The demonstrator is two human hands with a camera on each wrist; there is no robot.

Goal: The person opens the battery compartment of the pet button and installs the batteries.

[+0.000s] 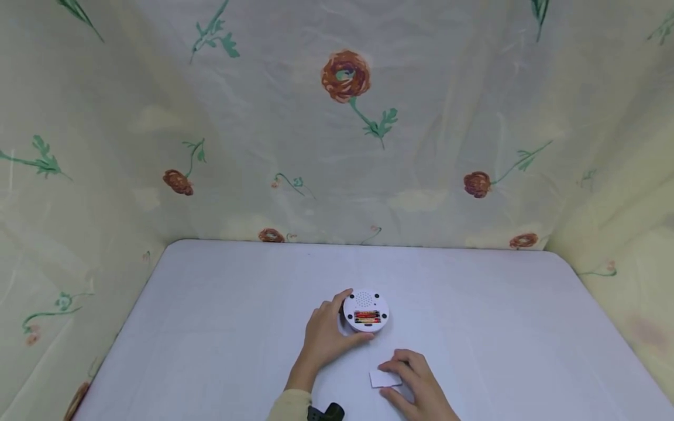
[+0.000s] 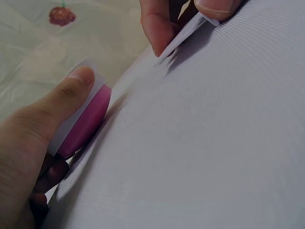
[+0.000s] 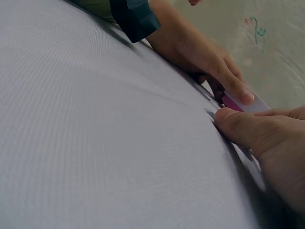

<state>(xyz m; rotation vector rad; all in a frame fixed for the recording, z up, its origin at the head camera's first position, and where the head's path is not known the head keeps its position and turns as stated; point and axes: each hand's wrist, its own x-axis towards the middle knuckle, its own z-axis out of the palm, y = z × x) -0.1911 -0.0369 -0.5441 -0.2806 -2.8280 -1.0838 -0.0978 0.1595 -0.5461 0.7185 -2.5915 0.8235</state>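
Note:
A round white device (image 1: 363, 297) lies underside up on the table, with a speaker grille, small dark feet and an uncovered battery bay holding red-and-orange batteries (image 1: 367, 317). Its pink side (image 2: 88, 121) shows in the left wrist view. My left hand (image 1: 325, 336) grips the device from its left, thumb along the near rim and fingers round the far side. Nearer to me, my right hand (image 1: 416, 386) pinches a small white rectangular cover (image 1: 384, 379) between thumb and fingers. In the left wrist view, that cover (image 2: 188, 33) is tilted close over the cloth.
A white cloth covers the table (image 1: 237, 310). Behind it and on both sides hangs a pale flower-print curtain (image 1: 253, 105). A dark band with a black piece (image 1: 327, 411) sits on my left wrist, by the beige sleeve (image 1: 291, 406).

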